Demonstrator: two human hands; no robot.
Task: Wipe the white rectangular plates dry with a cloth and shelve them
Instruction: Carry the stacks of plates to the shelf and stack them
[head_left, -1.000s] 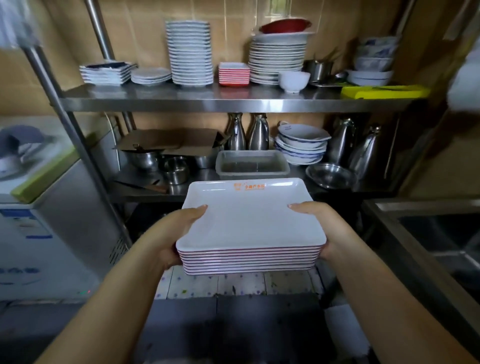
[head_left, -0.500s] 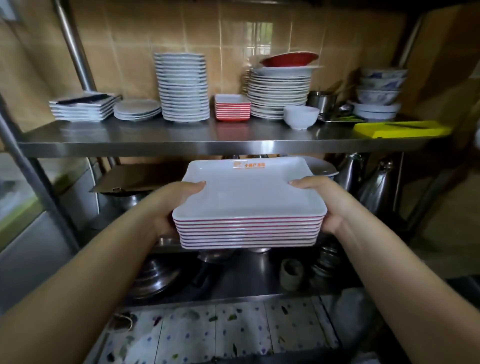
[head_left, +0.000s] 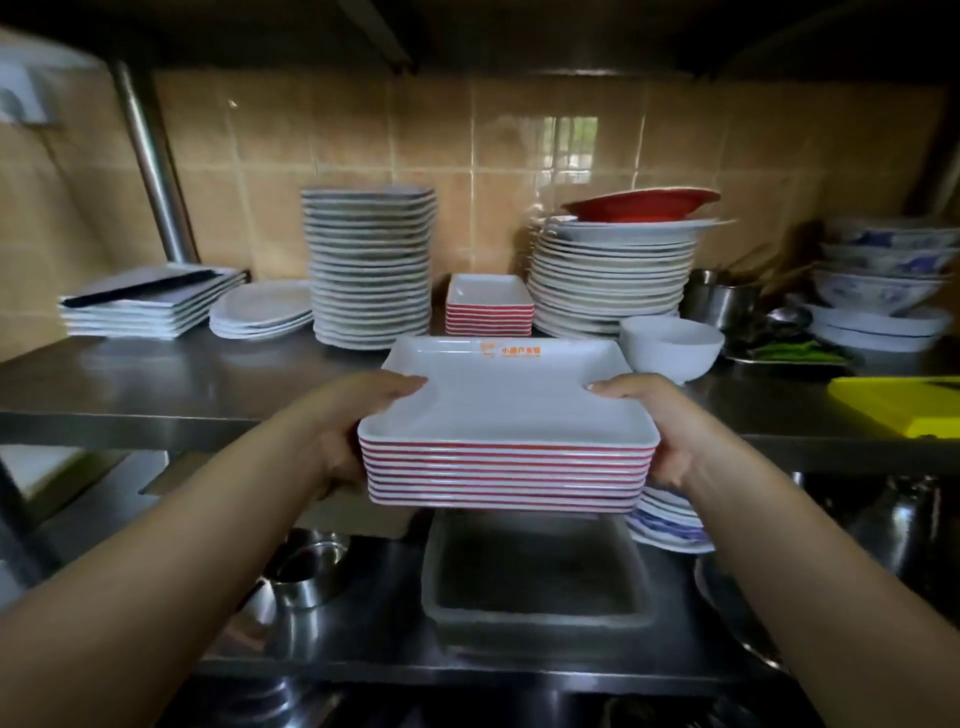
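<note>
Both hands, left hand (head_left: 353, 426) and right hand (head_left: 660, 426), are gripping the stack of white rectangular plates (head_left: 506, 410) over the shelf's (head_left: 182, 384) front edge.

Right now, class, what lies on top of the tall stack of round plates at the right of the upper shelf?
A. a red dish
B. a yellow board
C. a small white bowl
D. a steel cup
A: a red dish sits tilted on top of the round plates; the white bowl stands on the shelf in front of them.
</note>
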